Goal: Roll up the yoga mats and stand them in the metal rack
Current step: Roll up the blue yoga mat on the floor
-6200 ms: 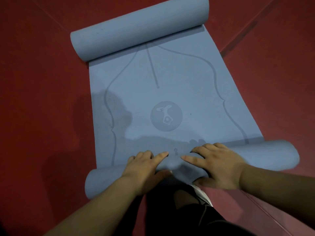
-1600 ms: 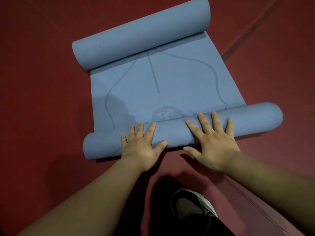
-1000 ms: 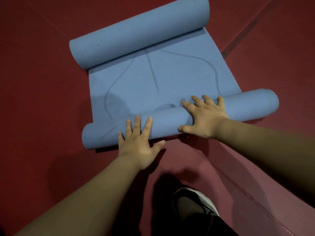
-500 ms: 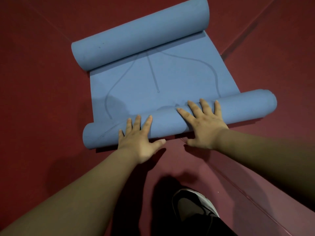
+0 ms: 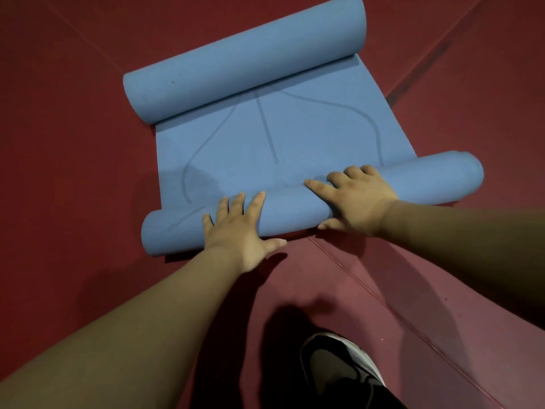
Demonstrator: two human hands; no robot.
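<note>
Down low over the dark red padded floor (image 5: 73,172), and the blue foam yoga mat (image 5: 280,143) lies across the middle of the frame, curled at both ends. The far roll (image 5: 244,63) sits fat in the upper part of the picture. The near roll (image 5: 295,209) runs from centre left up towards the right edge, and that's where the work is.

The left hand (image 5: 236,231) lies flat on it, fingers straight and spread, thumb off the near side: pressing, not gripping. The right hand (image 5: 358,199) is cupped over the crest, fingers bent down the far side and thumb tucked at the near bottom edge, so it clasps the roll. (A black-and-white shoe (image 5: 339,367) pokes in at the bottom, well apart from the mat.)

Rolling looks roughly half done, with a flat stretch between the two rolls. Watch the right end: it sticks out past the flat sheet's edge more than the left end does, so I'd judge the roll is running crooked. What's wanted now is even pressure from both hands and short pushes away, with a slight pull back to tighten and a nudge to bring that right end into line. The far curl will want flattening before the roll reaches it. No metal rack in sight from here.
</note>
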